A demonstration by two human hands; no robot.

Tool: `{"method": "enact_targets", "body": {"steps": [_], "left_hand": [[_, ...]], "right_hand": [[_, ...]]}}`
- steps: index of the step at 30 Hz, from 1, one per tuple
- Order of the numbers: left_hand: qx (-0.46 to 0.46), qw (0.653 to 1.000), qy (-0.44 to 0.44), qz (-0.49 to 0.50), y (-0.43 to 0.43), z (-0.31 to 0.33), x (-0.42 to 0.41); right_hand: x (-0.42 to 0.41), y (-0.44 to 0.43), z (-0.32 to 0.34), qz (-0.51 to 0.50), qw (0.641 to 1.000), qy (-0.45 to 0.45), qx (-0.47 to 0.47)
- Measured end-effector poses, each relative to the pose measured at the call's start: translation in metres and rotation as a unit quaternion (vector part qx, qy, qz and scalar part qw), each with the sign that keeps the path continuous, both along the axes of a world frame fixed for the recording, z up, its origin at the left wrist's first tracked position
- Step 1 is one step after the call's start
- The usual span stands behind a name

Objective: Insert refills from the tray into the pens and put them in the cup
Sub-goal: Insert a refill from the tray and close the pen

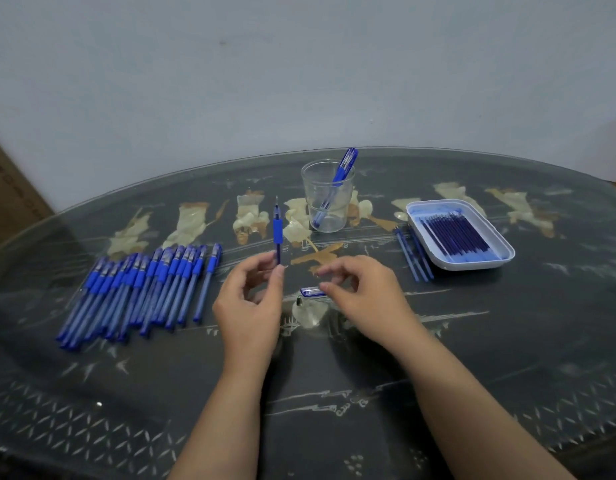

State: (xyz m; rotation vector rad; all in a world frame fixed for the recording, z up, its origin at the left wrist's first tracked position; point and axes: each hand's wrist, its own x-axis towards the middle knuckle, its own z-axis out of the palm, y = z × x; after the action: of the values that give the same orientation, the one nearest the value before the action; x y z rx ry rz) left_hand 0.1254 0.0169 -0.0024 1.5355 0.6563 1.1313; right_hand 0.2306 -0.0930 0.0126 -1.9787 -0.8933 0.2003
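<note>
- Few pens are done, from the head view: the clear cup (327, 202) at the far side of the surface (334, 368) holds one or two capped pens (338, 180); which, you cannot tell.
- Your left hand (251, 306) pinches an uncapped pen (278, 233) by its lower end, upright, with the thin point up.
- Your right hand (362, 292) is curled, fingertips at a loose cap (311, 291); whether it grips the cap is unclear.
- A small tip cone (299, 301) lies beside the cap, so this pen looks half assembled.
- The row of pens (144, 289) waits at your left.
- The tray (507, 252) at your right looks well stocked with refills (455, 237), with three loose refills (414, 254) beside it.
- Most of the job appears left.
</note>
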Motion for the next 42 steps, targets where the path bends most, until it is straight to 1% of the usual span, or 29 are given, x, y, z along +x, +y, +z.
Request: {"method": "enact_targets", "body": {"steps": [2, 5, 9, 11, 13, 15, 16, 19, 20, 22, 27, 32, 36, 42], "left_hand": [[-0.015, 1.0, -0.002, 0.009, 0.002, 0.0, 0.0], [-0.018, 1.0, 0.0, 0.013, 0.005, -0.002, -0.001], [-0.015, 1.0, 0.008, 0.001, 0.005, -0.002, -0.001], [-0.016, 1.0, 0.008, -0.011, 0.005, 0.0, -0.001], [-0.014, 1.0, 0.006, -0.024, 0.004, 0.001, -0.001], [-0.012, 0.999, 0.011, -0.04, 0.005, 0.0, -0.001], [-0.01, 0.999, 0.016, -0.049, 0.005, -0.001, -0.001], [0.016, 0.996, 0.038, -0.081, 0.003, -0.002, -0.001], [0.03, 0.994, 0.047, -0.09, 0.003, -0.003, 0.0], [0.06, 0.991, 0.064, -0.103, 0.002, -0.005, 0.001], [0.112, 0.985, 0.08, -0.107, 0.002, -0.009, 0.003], [0.12, 0.984, 0.083, -0.105, 0.003, -0.01, 0.004], [0.126, 0.982, 0.089, -0.107, 0.003, -0.01, 0.004], [0.122, 0.982, 0.085, -0.114, 0.002, -0.009, 0.003]], "right_hand": [[-0.005, 0.007, -0.008, 0.017, 0.996, -0.074, -0.043], [-0.012, 0.017, -0.016, 0.024, 0.987, -0.135, -0.086], [-0.015, 0.022, -0.02, 0.024, 0.982, -0.161, -0.097], [-0.013, 0.024, -0.02, 0.02, 0.984, -0.151, -0.089], [-0.01, 0.025, -0.015, 0.004, 0.994, -0.103, -0.046], [-0.004, 0.022, -0.002, -0.023, 0.999, -0.011, 0.028], [-0.002, 0.02, 0.006, -0.033, 0.996, 0.044, 0.077], [0.001, 0.01, 0.03, -0.018, 0.959, 0.175, 0.224], [0.001, 0.007, 0.038, -0.007, 0.946, 0.197, 0.258], [0.0, 0.002, 0.048, 0.004, 0.937, 0.206, 0.282], [0.002, -0.005, 0.055, 0.012, 0.949, 0.172, 0.264], [0.004, -0.008, 0.053, 0.021, 0.963, 0.151, 0.22], [0.006, -0.009, 0.05, 0.025, 0.98, 0.104, 0.167], [0.008, -0.006, 0.044, -0.002, 0.986, 0.071, 0.148]]}}
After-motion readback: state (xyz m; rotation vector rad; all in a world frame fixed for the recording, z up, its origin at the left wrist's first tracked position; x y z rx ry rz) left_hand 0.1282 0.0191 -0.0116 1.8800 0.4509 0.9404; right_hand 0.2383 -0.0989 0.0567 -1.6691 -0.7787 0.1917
